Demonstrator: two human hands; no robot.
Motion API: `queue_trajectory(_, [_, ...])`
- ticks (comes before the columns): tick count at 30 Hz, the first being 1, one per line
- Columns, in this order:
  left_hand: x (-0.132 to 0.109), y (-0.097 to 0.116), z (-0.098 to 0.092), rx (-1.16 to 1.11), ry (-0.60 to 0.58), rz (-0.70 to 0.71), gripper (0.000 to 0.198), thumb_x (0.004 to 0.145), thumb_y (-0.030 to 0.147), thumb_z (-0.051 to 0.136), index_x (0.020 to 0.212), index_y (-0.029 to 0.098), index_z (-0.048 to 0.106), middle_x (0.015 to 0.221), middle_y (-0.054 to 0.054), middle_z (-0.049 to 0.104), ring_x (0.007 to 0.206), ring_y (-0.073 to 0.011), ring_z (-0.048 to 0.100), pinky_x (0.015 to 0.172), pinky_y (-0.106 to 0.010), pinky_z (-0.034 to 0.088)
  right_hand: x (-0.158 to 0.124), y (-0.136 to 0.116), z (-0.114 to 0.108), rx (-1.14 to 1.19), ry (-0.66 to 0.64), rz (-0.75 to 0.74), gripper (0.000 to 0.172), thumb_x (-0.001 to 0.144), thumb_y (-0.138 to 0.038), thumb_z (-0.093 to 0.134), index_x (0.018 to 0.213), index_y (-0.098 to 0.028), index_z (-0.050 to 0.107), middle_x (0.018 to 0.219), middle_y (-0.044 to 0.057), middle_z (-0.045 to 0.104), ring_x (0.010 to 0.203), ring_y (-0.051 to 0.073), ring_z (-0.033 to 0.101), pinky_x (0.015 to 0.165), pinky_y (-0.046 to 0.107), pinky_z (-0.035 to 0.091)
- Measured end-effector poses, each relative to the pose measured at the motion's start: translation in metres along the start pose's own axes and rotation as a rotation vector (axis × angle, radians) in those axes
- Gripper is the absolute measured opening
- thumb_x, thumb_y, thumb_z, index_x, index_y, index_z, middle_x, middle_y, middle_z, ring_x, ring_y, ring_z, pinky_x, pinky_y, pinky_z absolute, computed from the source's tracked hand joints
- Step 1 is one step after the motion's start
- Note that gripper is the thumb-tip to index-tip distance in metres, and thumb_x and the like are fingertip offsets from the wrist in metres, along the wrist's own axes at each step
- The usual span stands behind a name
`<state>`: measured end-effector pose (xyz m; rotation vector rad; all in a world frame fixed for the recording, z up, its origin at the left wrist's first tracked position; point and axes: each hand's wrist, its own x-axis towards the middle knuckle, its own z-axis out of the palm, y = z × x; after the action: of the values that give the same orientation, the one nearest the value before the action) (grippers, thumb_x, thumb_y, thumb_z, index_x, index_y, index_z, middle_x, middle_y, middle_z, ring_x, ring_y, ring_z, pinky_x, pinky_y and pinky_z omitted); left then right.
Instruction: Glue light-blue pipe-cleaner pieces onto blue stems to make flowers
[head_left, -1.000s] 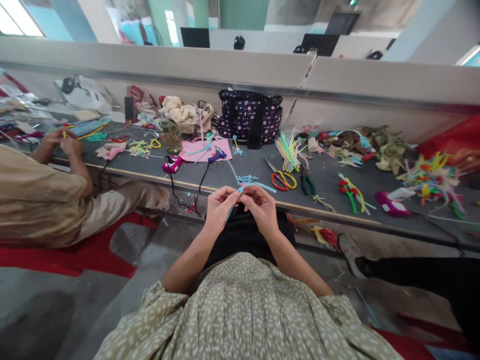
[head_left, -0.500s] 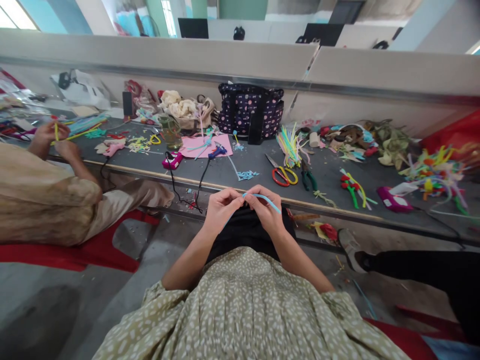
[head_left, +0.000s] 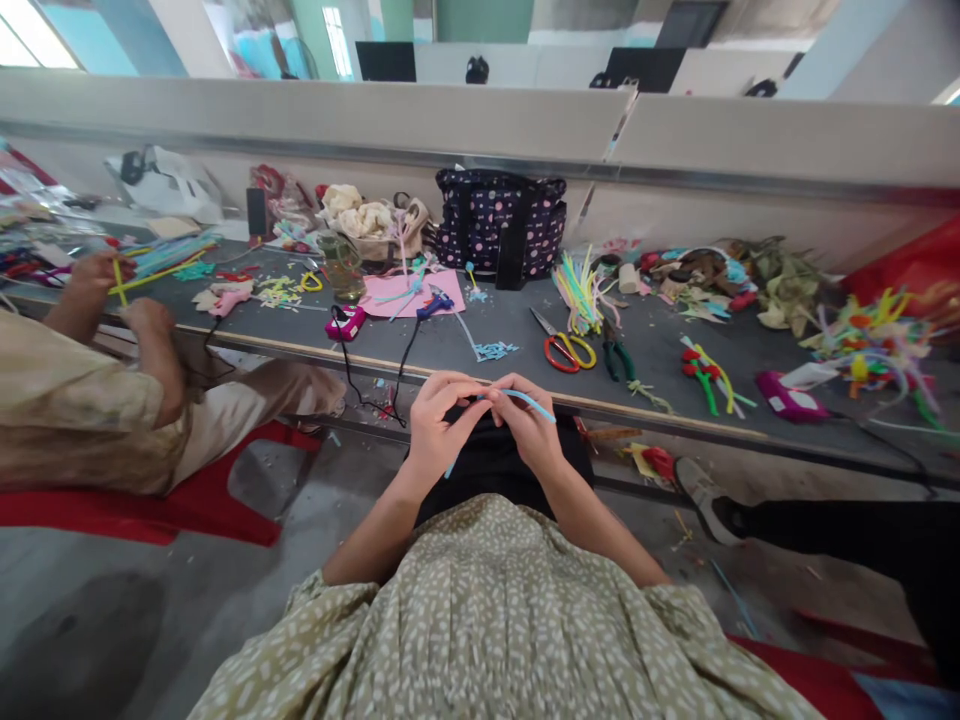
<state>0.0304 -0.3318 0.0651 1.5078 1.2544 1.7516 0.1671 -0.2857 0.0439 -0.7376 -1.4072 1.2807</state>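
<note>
My left hand (head_left: 439, 425) and my right hand (head_left: 529, 420) are closed together over my lap, just short of the table's front edge. Both pinch a light blue pipe cleaner (head_left: 531, 402). One end sticks out to the right past my right hand, the other hangs down below my left hand. On the dark table (head_left: 450, 345) beyond my hands lie red and yellow scissors (head_left: 564, 350), small blue cut pieces (head_left: 495, 351) and green-handled pliers (head_left: 615, 358).
A person on the left (head_left: 82, 390) holds yellow pipe cleaners at the table. A spotted bag (head_left: 501, 222) stands at the back. A pink sheet (head_left: 409, 295), a glue gun (head_left: 433, 303), bundles of pipe cleaners (head_left: 581, 290) and craft flowers (head_left: 870, 345) lie about. Someone's leg and shoe (head_left: 709, 500) are at right.
My hands have stayed over my lap while twisting the blue pipe cleaner; its free end swung from arching above my hands to pointing right. The person on the left shifted their hands.
</note>
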Motion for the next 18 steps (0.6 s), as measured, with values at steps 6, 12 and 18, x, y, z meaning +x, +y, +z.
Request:
queue_trajectory(6, [0.0,-0.002,-0.004,0.102,0.009,0.103,0.004,0.079,0.029,0.074,0.076,0.028,0.076,0.083,-0.005,0.067,0.085,-0.0201,0.061,0.083,-0.034,0.047,-0.001,0.004,0.006,0.025,-0.012,0.01,0.023,0.08,-0.04,0.072,0.075,-0.019,0.065,0.053,-0.006,0.049,0.047,0.008,0.042,0.048,0.022,0.033])
queue_trajectory(12, [0.012,-0.013,-0.04,0.325,0.004,0.078,0.038,0.092,0.036,0.057,0.057,0.022,0.066,0.067,-0.004,0.06,0.077,-0.019,0.056,0.079,-0.031,0.042,-0.002,0.006,0.008,0.048,0.0,0.026,0.018,0.08,-0.036,0.072,0.076,-0.02,0.067,0.058,-0.004,0.054,0.048,0.008,0.043,0.047,0.022,0.033])
queue_trajectory(18, [0.014,-0.013,-0.047,-0.037,-0.269,-0.273,0.037,0.084,0.052,0.064,0.069,0.019,0.072,0.071,-0.004,0.066,0.069,-0.0164,0.057,0.07,-0.027,0.044,-0.003,0.002,0.011,-0.018,-0.017,-0.042,0.013,0.081,-0.034,0.072,0.079,-0.021,0.072,0.067,-0.002,0.059,0.053,0.009,0.046,0.05,0.022,0.037])
